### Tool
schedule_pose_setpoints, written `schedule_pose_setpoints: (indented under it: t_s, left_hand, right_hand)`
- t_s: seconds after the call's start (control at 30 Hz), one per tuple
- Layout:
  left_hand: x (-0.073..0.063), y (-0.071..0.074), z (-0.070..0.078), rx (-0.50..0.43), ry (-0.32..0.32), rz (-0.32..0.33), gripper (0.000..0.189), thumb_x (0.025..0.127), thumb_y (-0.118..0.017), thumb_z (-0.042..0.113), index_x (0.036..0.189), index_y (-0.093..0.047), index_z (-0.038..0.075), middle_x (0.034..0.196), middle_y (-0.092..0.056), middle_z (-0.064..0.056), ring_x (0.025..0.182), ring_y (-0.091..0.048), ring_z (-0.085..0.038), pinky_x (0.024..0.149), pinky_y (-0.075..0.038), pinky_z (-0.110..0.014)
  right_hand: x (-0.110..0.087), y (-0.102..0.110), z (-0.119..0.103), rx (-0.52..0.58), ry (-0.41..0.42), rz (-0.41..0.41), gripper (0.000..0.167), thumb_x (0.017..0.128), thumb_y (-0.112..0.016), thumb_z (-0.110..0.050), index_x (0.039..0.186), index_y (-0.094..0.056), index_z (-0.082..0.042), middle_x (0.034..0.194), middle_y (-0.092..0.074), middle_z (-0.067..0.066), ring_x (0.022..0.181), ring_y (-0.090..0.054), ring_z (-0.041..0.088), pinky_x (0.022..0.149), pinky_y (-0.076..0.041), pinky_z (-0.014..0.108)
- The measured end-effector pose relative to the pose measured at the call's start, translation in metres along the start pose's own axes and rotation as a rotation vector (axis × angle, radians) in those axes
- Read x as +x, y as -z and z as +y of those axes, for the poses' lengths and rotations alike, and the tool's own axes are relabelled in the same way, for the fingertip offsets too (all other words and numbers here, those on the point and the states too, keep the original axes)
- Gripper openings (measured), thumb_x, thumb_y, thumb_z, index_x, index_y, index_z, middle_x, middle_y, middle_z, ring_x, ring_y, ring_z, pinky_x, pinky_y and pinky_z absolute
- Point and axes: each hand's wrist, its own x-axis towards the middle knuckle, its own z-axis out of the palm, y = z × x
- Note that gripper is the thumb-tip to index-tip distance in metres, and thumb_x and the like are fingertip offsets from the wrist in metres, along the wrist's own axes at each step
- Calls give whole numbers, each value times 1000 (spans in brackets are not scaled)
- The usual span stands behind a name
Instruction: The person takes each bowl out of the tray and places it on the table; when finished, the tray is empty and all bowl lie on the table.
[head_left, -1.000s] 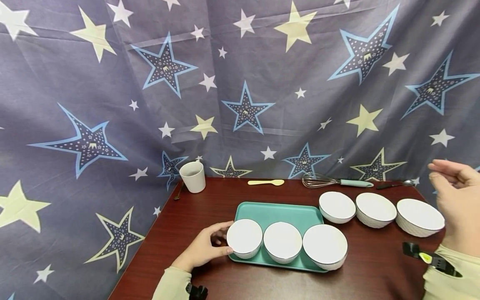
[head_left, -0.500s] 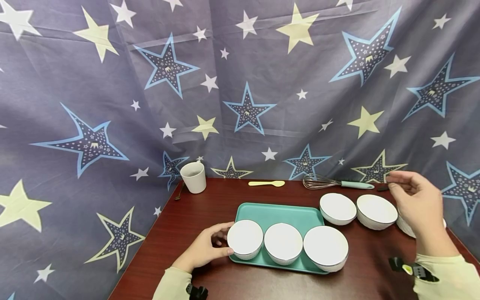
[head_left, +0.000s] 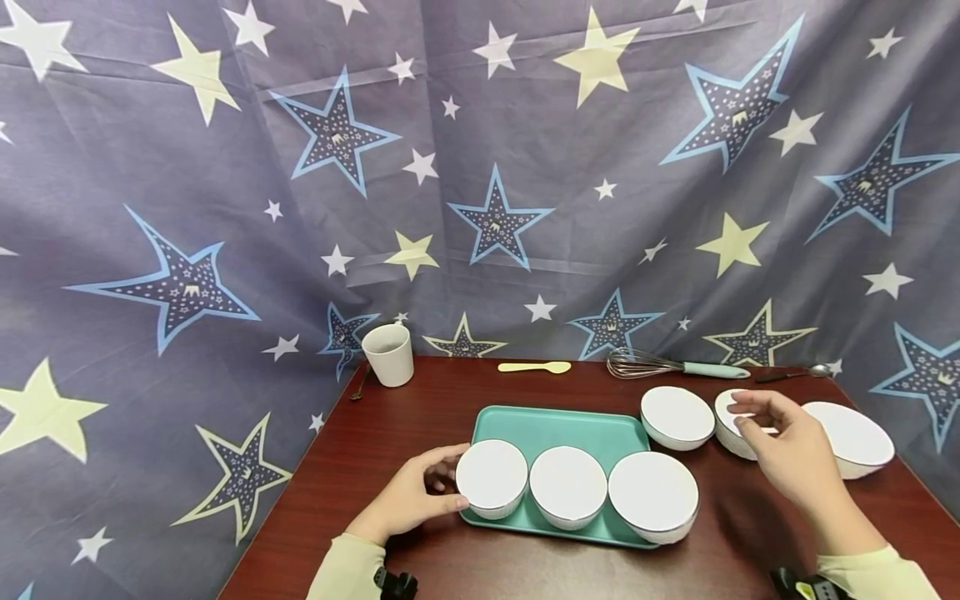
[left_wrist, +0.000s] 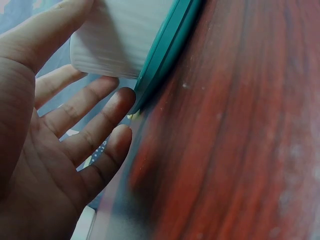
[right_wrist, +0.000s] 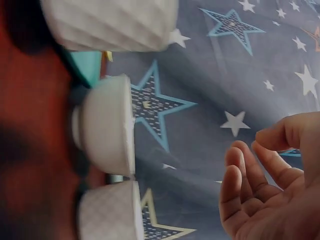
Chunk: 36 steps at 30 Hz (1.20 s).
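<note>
Three white bowls stand in a row along the near side of a green tray (head_left: 562, 421): the left bowl (head_left: 491, 475), the middle bowl (head_left: 567, 485) and the right bowl (head_left: 653, 493). My left hand (head_left: 412, 493) is at the outer side of the left bowl. Its thumb and index finger reach to that bowl's wall, and in the left wrist view the other fingers (left_wrist: 100, 132) lie loosely spread by the tray's edge. My right hand (head_left: 795, 454) holds nothing. It hovers over the right part of the table, partly covering the middle bowl (head_left: 729, 433) of the back row.
Beside the tray's right end stand two more white bowls, one near (head_left: 677, 417) and one far right (head_left: 851, 437). Along the back edge lie a yellow spoon (head_left: 534, 367), a whisk (head_left: 675, 366) and a dark-handled spoon (head_left: 795, 373). A white cup (head_left: 389, 356) stands back left.
My right hand has moved left and down from the far right, passing over the far-right bowl to the middle one of the back row. The left hand has stayed by the left bowl.
</note>
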Motion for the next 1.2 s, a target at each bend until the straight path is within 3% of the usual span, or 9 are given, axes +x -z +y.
schedule_pose_setpoints:
  t_s: [0.2,0.5,0.73,0.93,1.2]
  left_hand:
    - [0,0,1,-2,27,3,73,85,-90,32,150,-57,30,125,-69,7,107,-67,-19,85,-57,-37]
    - [-1,0,1,-13,13,-1,72,88,-88,29,152,-56,25,127,-69,2,107,-68,-20,85,-57,-38]
    - [-1,-1,0,-15,28,-4,72,87,-89,32,151,-56,31,126,-69,6,106,-68,-19,85,-57,-37]
    - [-1,-2,-1,-13,-1,-4,72,88,-88,29,152,-55,26,126,-69,2,105,-69,-20,84,-57,-37]
    - [0,-1,-1,-11,21,0,72,87,-89,31,151,-56,29,126,-69,5,106,-69,-19,84,-57,-36]
  right_hand:
    - [-13,-11,3,88,-3,-86,29,97,-68,3,125,-67,1,98,-73,-18,81,-65,2,66,-49,18]
    - [-32,-25,-5,275,-78,-270,31,100,-66,1,130,-62,6,106,-75,2,79,-68,17,62,-55,31]
    - [-40,-35,2,233,-122,-316,31,100,-69,-5,129,-64,5,108,-73,13,77,-67,14,61,-54,32]
    - [-43,-41,3,226,-178,-367,33,103,-66,-9,133,-66,2,115,-72,14,79,-65,11,62,-55,33]
    - [-44,-41,4,212,-286,-448,42,105,-67,-22,139,-62,2,99,-71,9,71,-62,19,58,-54,34]
